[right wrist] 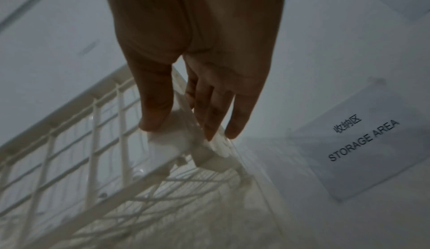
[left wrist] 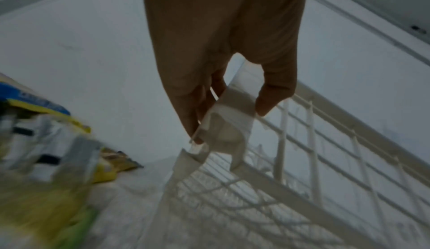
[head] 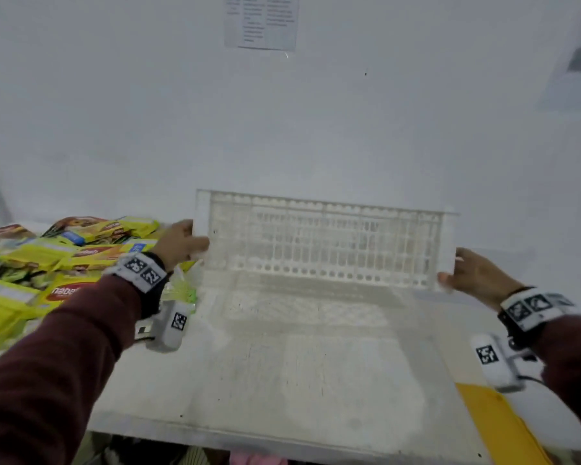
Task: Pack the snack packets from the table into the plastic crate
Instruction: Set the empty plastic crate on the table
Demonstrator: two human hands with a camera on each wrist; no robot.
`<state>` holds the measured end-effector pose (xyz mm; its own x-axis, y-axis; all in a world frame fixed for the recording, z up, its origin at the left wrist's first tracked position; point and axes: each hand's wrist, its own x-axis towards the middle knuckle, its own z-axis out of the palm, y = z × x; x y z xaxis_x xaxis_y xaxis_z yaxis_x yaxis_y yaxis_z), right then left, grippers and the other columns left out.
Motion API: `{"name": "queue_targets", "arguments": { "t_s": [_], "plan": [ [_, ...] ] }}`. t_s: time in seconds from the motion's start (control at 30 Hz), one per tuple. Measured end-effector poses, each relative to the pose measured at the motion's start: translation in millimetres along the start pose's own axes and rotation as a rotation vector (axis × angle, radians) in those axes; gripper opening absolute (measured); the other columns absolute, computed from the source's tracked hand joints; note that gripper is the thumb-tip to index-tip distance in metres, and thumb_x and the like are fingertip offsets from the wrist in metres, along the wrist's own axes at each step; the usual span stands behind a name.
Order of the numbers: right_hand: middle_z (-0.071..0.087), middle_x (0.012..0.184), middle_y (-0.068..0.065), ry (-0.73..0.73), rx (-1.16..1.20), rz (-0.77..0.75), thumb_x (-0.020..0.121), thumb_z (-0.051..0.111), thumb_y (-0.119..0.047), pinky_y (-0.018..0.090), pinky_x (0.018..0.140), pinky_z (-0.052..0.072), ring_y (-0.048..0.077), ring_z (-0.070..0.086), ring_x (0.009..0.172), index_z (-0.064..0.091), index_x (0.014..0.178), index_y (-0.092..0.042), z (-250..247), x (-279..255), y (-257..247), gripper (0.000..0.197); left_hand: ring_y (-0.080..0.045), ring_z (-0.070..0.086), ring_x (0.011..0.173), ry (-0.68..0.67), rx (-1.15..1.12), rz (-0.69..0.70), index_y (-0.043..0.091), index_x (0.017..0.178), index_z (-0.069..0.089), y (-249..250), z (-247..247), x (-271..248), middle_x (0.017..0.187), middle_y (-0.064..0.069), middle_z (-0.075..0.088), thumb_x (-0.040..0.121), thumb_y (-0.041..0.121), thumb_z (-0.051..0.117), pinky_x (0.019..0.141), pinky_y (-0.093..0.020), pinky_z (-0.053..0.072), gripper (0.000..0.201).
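Note:
A white lattice plastic crate (head: 322, 243) stands on the white table (head: 316, 397) near the wall, its long meshed side upright and facing me. My left hand (head: 185, 245) pinches the crate's left end, thumb on the near face and fingers behind; the left wrist view shows this hand (left wrist: 230, 124) on the crate's corner piece (left wrist: 232, 135). My right hand (head: 457, 270) pinches the right end in the same way, seen close up as hand (right wrist: 180, 129) on crate (right wrist: 69, 106). A heap of yellow and green snack packets (head: 47, 260) lies left of the crate.
The wall rises right behind the crate, with a printed sheet (head: 262, 21) on it. A "STORAGE AREA" sign (right wrist: 363, 142) lies right of the crate. A yellow object (head: 503, 427) sits at the table's near right corner. Blurred packets (left wrist: 46, 151) lie beside my left hand.

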<state>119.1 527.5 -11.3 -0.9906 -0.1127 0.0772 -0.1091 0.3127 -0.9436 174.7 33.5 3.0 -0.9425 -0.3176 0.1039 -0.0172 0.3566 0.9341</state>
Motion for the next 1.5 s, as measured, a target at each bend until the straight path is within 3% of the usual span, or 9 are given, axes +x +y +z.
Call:
{"name": "queue_targets", "arguments": {
  "t_s": [0.13,0.27,0.4,0.53,0.83,0.93,1.13,1.33,1.5],
  "plan": [
    [0.074,0.09,0.001,-0.123,-0.021,0.086,0.018,0.096,-0.03,0.019,0.059,0.056,0.008,0.07,0.073,0.053,0.106,-0.013,3,-2,33,0.099,-0.024,0.054,0.095,-0.042,-0.068,-0.023,0.006,0.126,0.047,-22,15,-33,0.108,-0.007,0.055,0.05,0.004,0.074,0.079,-0.037,0.046,0.081],
    [0.055,0.122,0.017,-0.093,-0.094,0.095,0.055,0.079,0.015,0.015,0.056,0.055,0.027,0.056,0.105,0.045,0.122,-0.009,11,-5,51,0.079,-0.026,0.052,0.104,-0.05,0.047,-0.052,-0.002,0.129,0.045,-46,23,-42,0.122,-0.019,0.055,0.065,-0.016,0.072,0.085,-0.038,0.044,0.071],
    [0.053,0.118,0.009,-0.076,-0.134,0.094,0.053,0.083,0.009,0.015,0.056,0.055,0.03,0.049,0.118,0.042,0.129,-0.004,18,-7,74,0.088,-0.036,0.053,0.113,-0.048,0.145,-0.063,-0.007,0.125,0.046,-69,29,-46,0.122,-0.023,0.056,0.065,-0.02,0.069,0.084,-0.036,0.045,0.065],
    [0.047,0.123,0.01,-0.064,-0.099,0.098,0.067,0.062,0.028,0.017,0.055,0.055,0.019,0.057,0.094,0.033,0.138,-0.006,22,-9,77,0.084,-0.034,0.053,0.111,-0.022,0.155,-0.054,-0.008,0.123,0.045,-73,33,-42,0.121,-0.024,0.056,0.064,-0.023,0.068,0.089,-0.04,0.043,0.065],
    [0.055,0.108,0.004,-0.119,-0.081,0.107,0.045,0.086,0.01,0.014,0.057,0.055,0.033,0.053,0.111,0.042,0.128,-0.007,29,-19,65,0.096,-0.031,0.055,0.098,0.0,0.338,-0.036,-0.007,0.113,0.052,-71,32,-45,0.104,-0.023,0.06,0.065,-0.013,0.07,0.082,-0.036,0.045,0.051],
    [0.056,0.109,0.006,-0.121,-0.164,0.074,0.058,0.075,0.019,0.011,0.061,0.054,0.034,0.053,0.115,0.044,0.127,-0.007,28,-29,63,0.08,-0.037,0.058,0.1,-0.018,0.381,-0.047,-0.006,0.11,0.055,-72,23,-48,0.104,-0.024,0.062,0.062,-0.01,0.074,0.087,-0.047,0.049,0.052],
    [0.06,0.109,-0.011,-0.266,-0.272,-0.002,0.012,0.083,-0.066,0.017,0.067,0.054,0.008,0.06,0.098,0.043,0.127,-0.018,25,-69,63,0.131,-0.026,0.057,0.092,-0.147,0.284,-0.092,0.008,0.092,0.056,-70,4,-73,0.091,-0.012,0.06,0.064,-0.019,0.069,0.071,-0.03,0.049,0.041],
    [0.06,0.11,-0.012,-0.351,-0.361,0.009,0.013,0.077,-0.075,0.017,0.067,0.053,0.002,0.061,0.096,0.045,0.125,-0.021,24,-98,63,0.129,-0.034,0.061,0.094,-0.237,0.26,-0.126,0.012,0.088,0.06,-74,-10,-95,0.098,-0.021,0.064,0.026,0.025,0.072,0.084,-0.046,0.052,0.065],
    [0.061,0.11,-0.01,-0.385,-0.411,0.033,0.014,0.077,-0.076,0.014,0.067,0.053,-0.002,0.062,0.092,0.049,0.121,-0.022,23,-110,59,0.123,-0.033,0.06,0.096,-0.274,0.232,-0.162,0.015,0.089,0.058,-74,-16,-102,0.093,-0.016,0.064,0.023,0.026,0.074,0.087,-0.048,0.05,0.069]
  ]
}}
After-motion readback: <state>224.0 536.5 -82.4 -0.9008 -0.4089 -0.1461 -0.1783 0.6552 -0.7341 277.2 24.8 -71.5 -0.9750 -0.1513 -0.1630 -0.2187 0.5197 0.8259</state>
